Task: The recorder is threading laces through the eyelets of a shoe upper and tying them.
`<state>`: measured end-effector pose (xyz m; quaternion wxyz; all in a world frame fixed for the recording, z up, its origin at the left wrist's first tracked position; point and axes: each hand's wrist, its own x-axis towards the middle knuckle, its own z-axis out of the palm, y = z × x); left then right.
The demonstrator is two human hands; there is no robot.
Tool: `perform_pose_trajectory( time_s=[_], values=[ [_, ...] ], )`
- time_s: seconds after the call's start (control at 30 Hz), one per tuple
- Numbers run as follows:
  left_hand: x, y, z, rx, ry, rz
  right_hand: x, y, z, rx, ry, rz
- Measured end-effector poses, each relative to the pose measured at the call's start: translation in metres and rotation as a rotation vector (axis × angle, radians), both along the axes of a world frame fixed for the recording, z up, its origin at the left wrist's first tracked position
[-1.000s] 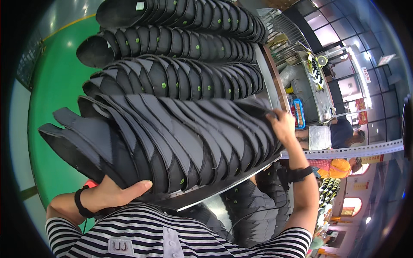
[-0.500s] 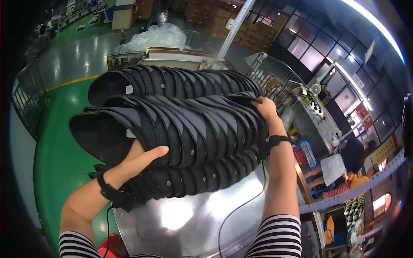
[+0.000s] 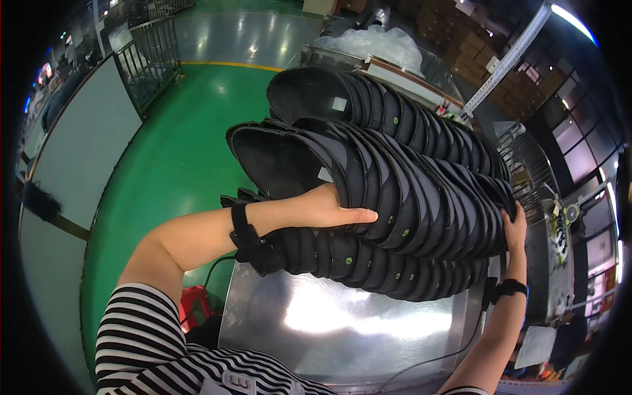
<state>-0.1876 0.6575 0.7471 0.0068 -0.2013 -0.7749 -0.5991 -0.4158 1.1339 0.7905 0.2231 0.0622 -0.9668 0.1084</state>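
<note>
Insoles (image 3: 395, 184) in one long black row hang over a shiny metal surface (image 3: 329, 322), more rows alongside; left hand (image 3: 329, 209) and right hand (image 3: 513, 227) clasp its ends.

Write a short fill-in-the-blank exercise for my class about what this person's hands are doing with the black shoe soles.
1. The left hand and the right hand press on opposite ends of a row of ____ shoe soles.
2. The table beneath the rows is shiny ____.
3. The floor beside the table is painted ____.
4. The person's sleeve has black and white ____.

Missing words: black; metal; green; stripes
</note>
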Motion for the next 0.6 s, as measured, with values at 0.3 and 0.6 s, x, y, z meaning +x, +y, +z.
perform_pose_trajectory(
  time_s=[0.3,0.6],
  values=[
    [0.032,-0.019,-0.004,-0.025,0.042,0.189,0.168,-0.008,0.054,0.257,-0.216,0.270],
    [0.186,-0.057,-0.091,0.623,-0.528,0.652,0.384,-0.062,-0.003,0.171,-0.832,0.323]
  ],
)
